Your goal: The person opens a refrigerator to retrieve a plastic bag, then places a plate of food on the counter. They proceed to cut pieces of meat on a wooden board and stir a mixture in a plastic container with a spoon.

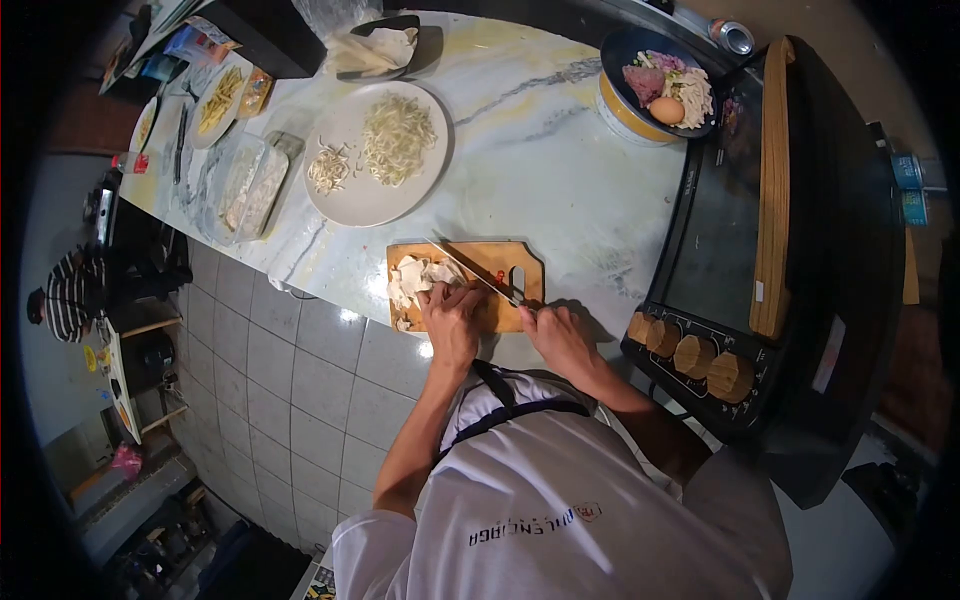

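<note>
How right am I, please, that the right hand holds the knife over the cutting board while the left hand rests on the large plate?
Not quite: the head view shows the left hand on pale pieces on the cutting board, not the large plate; the right hand does hold the knife there.

And there it was: a slim-bladed knife (480, 276) slanted across the wooden cutting board (510, 252), while pale, irregular food pieces (412, 280) lay bunched over the board's left end!
</note>
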The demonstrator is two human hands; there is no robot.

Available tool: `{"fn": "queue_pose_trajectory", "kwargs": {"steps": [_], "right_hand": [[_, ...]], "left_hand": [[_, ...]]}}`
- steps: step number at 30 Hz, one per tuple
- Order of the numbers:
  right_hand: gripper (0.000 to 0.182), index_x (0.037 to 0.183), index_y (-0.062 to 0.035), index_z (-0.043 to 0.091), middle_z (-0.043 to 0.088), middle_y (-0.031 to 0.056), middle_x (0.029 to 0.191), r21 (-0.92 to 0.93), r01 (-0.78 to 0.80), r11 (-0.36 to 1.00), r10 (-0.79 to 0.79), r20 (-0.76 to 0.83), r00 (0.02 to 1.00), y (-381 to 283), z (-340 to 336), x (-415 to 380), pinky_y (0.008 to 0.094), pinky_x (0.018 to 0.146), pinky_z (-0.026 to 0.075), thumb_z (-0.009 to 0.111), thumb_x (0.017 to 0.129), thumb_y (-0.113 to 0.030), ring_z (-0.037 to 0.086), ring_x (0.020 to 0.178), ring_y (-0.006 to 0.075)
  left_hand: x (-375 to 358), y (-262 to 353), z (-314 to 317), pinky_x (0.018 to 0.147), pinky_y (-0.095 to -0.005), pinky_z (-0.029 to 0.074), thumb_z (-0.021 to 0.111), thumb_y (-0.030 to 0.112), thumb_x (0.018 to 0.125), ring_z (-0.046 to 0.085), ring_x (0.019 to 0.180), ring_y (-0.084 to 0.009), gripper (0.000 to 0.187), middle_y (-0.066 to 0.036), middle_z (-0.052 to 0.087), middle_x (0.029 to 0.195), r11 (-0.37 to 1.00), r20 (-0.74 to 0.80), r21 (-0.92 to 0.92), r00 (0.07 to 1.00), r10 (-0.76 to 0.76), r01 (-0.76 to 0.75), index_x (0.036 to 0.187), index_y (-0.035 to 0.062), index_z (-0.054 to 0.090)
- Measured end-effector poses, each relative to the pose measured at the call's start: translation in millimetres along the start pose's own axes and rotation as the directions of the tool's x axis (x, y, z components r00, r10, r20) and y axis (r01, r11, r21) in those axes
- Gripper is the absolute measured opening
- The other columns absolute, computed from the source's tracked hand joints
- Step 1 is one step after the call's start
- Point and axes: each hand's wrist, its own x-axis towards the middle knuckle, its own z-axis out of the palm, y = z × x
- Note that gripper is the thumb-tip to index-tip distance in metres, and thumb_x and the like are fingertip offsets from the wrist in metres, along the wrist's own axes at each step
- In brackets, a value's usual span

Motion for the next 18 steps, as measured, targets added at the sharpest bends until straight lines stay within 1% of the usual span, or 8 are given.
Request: {"fn": "queue_pose_trajectory", "kwargs": {"steps": [7, 10, 12, 13, 16, 18], "right_hand": [[0.053, 0.066, -0.0009, 0.063, 0.06, 0.0232, 0.063, -0.065, 0.002, 0.998, -0.007, -0.069, 0.998, -6, 8, 0, 0.046, 0.052, 0.05, 0.046, 0.094, -0.042, 0.062, 0.059, 0.0394], [0.053, 0.067, -0.0017, 0.063, 0.061, 0.0214, 0.063, -0.059, 0.021, 0.998, -0.024, -0.051, 0.998, -9, 7, -3, 0.0451, 0.051, 0.05, 0.045, 0.094, -0.043, 0.063, 0.059, 0.0381], [0.052, 0.069, -0.0018, 0.063, 0.062, 0.0205, 0.064, -0.158, 0.03, 0.987, -0.04, -0.065, 0.997, -10, 8, -7, 0.0446, 0.051, 0.05, 0.045, 0.094, -0.043, 0.063, 0.06, 0.0372], [0.052, 0.069, -0.0018, 0.063, 0.062, 0.0205, 0.064, -0.161, 0.037, 0.986, -0.048, -0.067, 0.997, -9, 8, -8, 0.0446, 0.051, 0.05, 0.045, 0.094, -0.043, 0.063, 0.06, 0.0372], [0.052, 0.072, -0.001, 0.064, 0.062, 0.0206, 0.066, -0.126, 0.021, 0.992, -0.028, -0.056, 0.998, -8, 5, -13, 0.0458, 0.054, 0.05, 0.044, 0.094, -0.043, 0.064, 0.062, 0.0369], [0.051, 0.076, 0.0004, 0.064, 0.062, 0.0225, 0.068, -0.121, 0.001, 0.993, -0.001, 0.0, 1.0, -9, -3, -15, 0.0481, 0.059, 0.05, 0.044, 0.095, -0.043, 0.064, 0.066, 0.0391]], "left_hand": [[-2, -2, 1, 0.076, -0.0355, 0.034, 0.066, 0.008, 0.066, 0.053, 0.081, -0.0208, 0.019, -0.001, 0.069, 0.087, 1.0, 0.002, 0.018, 1.0, 0.019, -0.019, 0.084, 0.0099, 0.071], [-5, -3, 1, 0.076, -0.036, 0.034, 0.063, 0.008, 0.066, 0.053, 0.08, -0.021, 0.023, -0.001, 0.068, 0.089, 0.998, -0.016, 0.043, 0.999, 0.043, -0.042, 0.087, 0.0106, 0.07], [-7, -3, 1, 0.076, -0.0363, 0.035, 0.063, 0.008, 0.065, 0.053, 0.083, -0.0215, 0.025, -0.002, 0.068, 0.092, 0.998, -0.02, 0.058, 1.0, 0.017, -0.016, 0.089, 0.0104, 0.07], [-8, -3, 2, 0.076, -0.0363, 0.035, 0.063, 0.008, 0.065, 0.053, 0.083, -0.0215, 0.025, -0.002, 0.068, 0.092, 0.998, -0.027, 0.06, 1.0, 0.015, -0.014, 0.089, 0.0104, 0.07], [-11, -4, 1, 0.076, -0.0368, 0.035, 0.063, 0.008, 0.065, 0.054, 0.085, -0.0213, 0.027, -0.002, 0.067, 0.095, 0.998, -0.045, 0.059, 0.999, 0.021, -0.018, 0.09, 0.0105, 0.07], [-11, -3, 2, 0.081, -0.0373, 0.034, 0.063, 0.003, 0.064, 0.054, 0.084, -0.0218, 0.028, -0.001, 0.069, 0.091, 1.0, -0.055, 0.014, 0.998, -0.026, 0.026, 0.089, 0.0115, 0.071]]}}
